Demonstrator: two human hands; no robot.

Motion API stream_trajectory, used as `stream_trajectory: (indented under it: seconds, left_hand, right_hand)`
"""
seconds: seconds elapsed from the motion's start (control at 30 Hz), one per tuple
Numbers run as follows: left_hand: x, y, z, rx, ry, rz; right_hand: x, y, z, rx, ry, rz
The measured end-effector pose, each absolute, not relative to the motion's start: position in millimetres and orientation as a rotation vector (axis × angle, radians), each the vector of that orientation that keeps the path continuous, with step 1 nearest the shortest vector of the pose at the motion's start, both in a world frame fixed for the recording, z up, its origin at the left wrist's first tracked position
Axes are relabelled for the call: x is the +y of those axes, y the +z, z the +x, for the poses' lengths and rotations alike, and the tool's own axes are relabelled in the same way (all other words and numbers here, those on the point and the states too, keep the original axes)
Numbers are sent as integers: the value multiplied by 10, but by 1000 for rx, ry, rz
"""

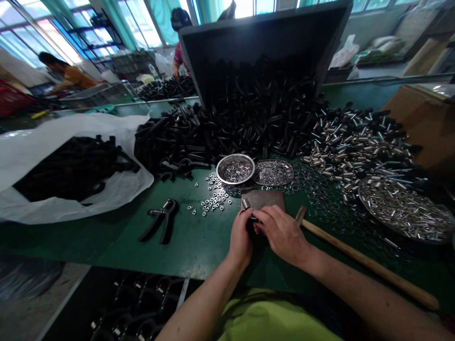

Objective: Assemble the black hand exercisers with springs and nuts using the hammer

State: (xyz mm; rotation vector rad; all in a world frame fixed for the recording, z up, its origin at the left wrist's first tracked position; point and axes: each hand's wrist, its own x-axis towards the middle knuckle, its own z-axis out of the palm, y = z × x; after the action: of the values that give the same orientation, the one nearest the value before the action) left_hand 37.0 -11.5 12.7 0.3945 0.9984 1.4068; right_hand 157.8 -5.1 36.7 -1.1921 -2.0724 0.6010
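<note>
My left hand (241,234) is closed on a small black part with a metal spring (245,203) at its upper end. Thumb and fingers of my right hand (282,232) pinch the same part from the right. Both hands are at the front edge of a flat metal plate (265,199). An assembled black hand grip (161,220) lies to the left on the green table (124,241). Beyond the plate are a round steel bowl (235,182) and an oval tray (273,183), both with small metal pieces. Loose nuts (215,199) are scattered left of the plate.
A hammer (369,260) lies right of my hands. Black parts (249,128) spill from a tilted bin (266,42). A white bag (124,199) is at left; a heap of springs (341,147) and a full dish (405,208) are at right. Two people are beyond.
</note>
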Motion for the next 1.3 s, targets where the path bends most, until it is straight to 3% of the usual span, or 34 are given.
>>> stream_trajectory:
  seconds: [0.17, 0.33, 0.43, 0.57, 0.73, 0.83, 0.93, 1.1, 1.3]
  left_hand:
    - [-147, 190, 346, 1111, 1323, 667]
    - [-148, 154, 326, 1118, 1335, 675]
    - [-131, 127, 304, 1102, 1258, 746]
    - [-95, 144, 273, 1183, 1216, 860]
    - [-72, 205, 284, 1571, 1250, 1059]
    - [-39, 172, 247, 1635, 1149, 1186]
    - [11, 77, 168, 1596, 1045, 1309]
    - [45, -3, 115, 1582, 785, 1841]
    - [6, -39, 109, 1612, 552, 2154]
  right_hand:
    - [-20, 306, 1607, -1837, 1193, -1307]
    - [-59, 317, 1633, -1868, 865, -1233]
    - [-65, 305, 1644, -1742, 1213, -1304]
    - [-42, 309, 1596, -1569, 1314, -1262]
    - [4, 237, 1448, -825, 1866, -1127]
    - [148, 177, 1482, -924, 1949, -1196]
    - [497, 188, 1568, -1464, 1608, -1366]
    - [1437, 294, 1315, -2241, 458, -1372]
    - [2219, 127, 694, -2474, 391, -1384]
